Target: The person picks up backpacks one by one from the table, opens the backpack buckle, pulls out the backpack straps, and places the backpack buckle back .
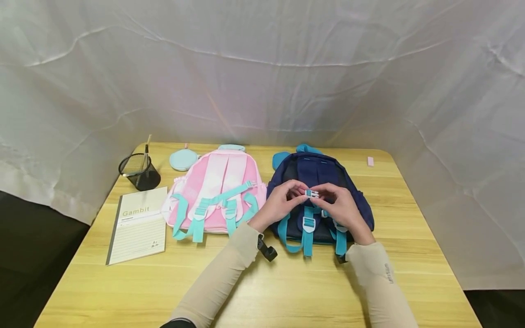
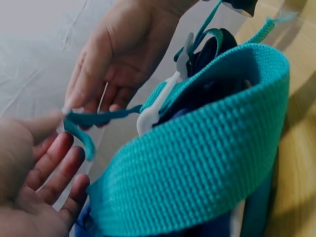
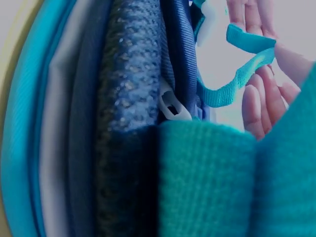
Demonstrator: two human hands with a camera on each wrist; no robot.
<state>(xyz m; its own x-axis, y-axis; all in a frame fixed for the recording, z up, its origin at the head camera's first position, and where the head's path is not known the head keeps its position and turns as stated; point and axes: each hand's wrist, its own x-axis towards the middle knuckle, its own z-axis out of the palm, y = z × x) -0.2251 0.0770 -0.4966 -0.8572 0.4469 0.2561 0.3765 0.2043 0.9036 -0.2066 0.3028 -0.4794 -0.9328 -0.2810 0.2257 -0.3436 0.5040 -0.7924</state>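
Note:
A navy backpack (image 1: 301, 166) lies with its strap side up, its turquoise straps (image 1: 308, 237) hanging toward the table's front. Over its middle, a white side-release buckle (image 1: 311, 193) on turquoise webbing is pinched between both hands. My left hand (image 1: 280, 202) grips its left end with thumb and fingers. From the other side, my right hand (image 1: 341, 205) pinches its right end. In the left wrist view, thin turquoise webbing (image 2: 101, 117) runs taut to the fingertips, past a white strap adjuster (image 2: 155, 106). Fingers largely cover the buckle in both wrist views.
Left of the navy bag lies a pink backpack (image 1: 207, 177) with turquoise straps and a round light-blue pouch (image 1: 183, 160). A notebook (image 1: 139, 228) and a black mesh pen holder (image 1: 148, 178) occupy the table's left side. A small pink block (image 1: 370, 161) sits at back right.

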